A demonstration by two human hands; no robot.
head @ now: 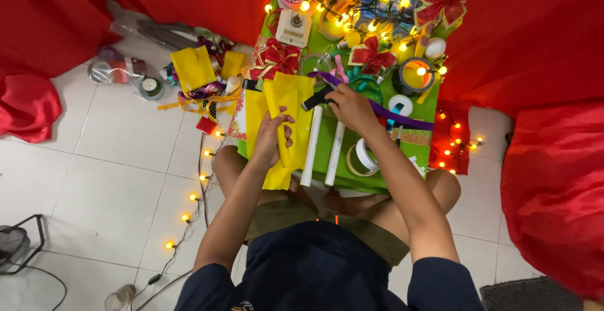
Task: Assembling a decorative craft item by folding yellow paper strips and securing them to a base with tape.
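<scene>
My left hand grips a folded strip of yellow paper that lies on a larger yellow sheet on the green board. My right hand is closed around a dark-handled tool near a purple ribbon. Two white tubes lie side by side between my hands, running toward my lap.
Red bows, lit fairy lights, tape rolls and ribbon spools crowd the board's far end. More yellow paper and ribbons lie on the white tile floor at left. Red cloth hangs behind and right. A light string trails left.
</scene>
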